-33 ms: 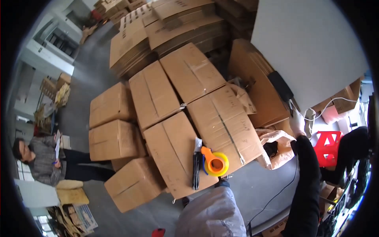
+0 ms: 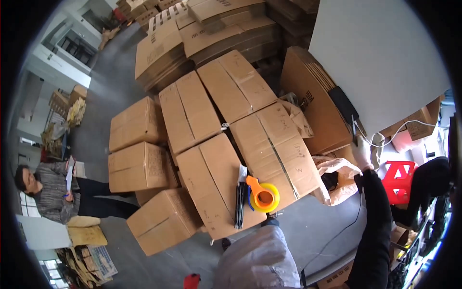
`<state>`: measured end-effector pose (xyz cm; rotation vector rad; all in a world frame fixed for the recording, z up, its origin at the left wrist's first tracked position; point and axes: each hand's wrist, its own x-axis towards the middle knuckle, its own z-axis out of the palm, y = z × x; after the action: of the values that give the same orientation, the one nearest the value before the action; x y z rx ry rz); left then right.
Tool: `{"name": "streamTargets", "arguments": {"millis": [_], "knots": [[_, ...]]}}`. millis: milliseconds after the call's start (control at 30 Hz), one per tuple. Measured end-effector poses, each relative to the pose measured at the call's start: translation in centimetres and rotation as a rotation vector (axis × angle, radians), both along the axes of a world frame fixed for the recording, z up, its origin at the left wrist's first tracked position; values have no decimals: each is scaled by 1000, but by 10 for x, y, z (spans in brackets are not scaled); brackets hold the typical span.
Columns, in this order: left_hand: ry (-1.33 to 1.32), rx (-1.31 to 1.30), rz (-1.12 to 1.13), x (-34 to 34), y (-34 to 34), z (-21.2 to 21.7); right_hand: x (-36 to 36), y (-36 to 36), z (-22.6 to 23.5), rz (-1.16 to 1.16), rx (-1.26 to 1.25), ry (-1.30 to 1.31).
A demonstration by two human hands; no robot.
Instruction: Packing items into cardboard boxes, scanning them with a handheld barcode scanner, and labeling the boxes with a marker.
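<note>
My right hand (image 2: 362, 153) reaches out at the right, closed on the slim metal handle of a tool. A dark, block-shaped tool head (image 2: 343, 103), like that of a paint roller, lies where the brown cardboard sheets (image 2: 308, 108) meet a large white panel (image 2: 380, 62). At the lower edge a small red shape (image 2: 192, 281) pokes in; it may be my left hand in a glove, but no fingers can be made out. Taped cardboard boxes (image 2: 264, 144) fill the middle. An orange and yellow tape dispenser (image 2: 263, 196) rests on the nearest box beside several black strips (image 2: 239, 204).
Flattened cardboard stacks (image 2: 226, 36) rise at the back. Another person (image 2: 53, 192) stands at the left with papers. A paper sack (image 2: 337, 180) and a red plastic stool (image 2: 398, 180) are near my right arm. A dark cable (image 2: 337, 245) trails over the floor.
My view has shifted slightly, and the cardboard looks sharper. My right hand sits slightly lower in the view, still holding the tool. The red shape shows a little more.
</note>
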<state>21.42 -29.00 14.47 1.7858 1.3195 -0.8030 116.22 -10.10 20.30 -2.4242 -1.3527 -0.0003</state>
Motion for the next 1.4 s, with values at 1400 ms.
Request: {"name": "streamTargets", "arguments": {"millis": [1400], "knots": [[-967, 155, 958, -73, -46, 300, -844, -129, 216, 688, -780, 1408]]}}
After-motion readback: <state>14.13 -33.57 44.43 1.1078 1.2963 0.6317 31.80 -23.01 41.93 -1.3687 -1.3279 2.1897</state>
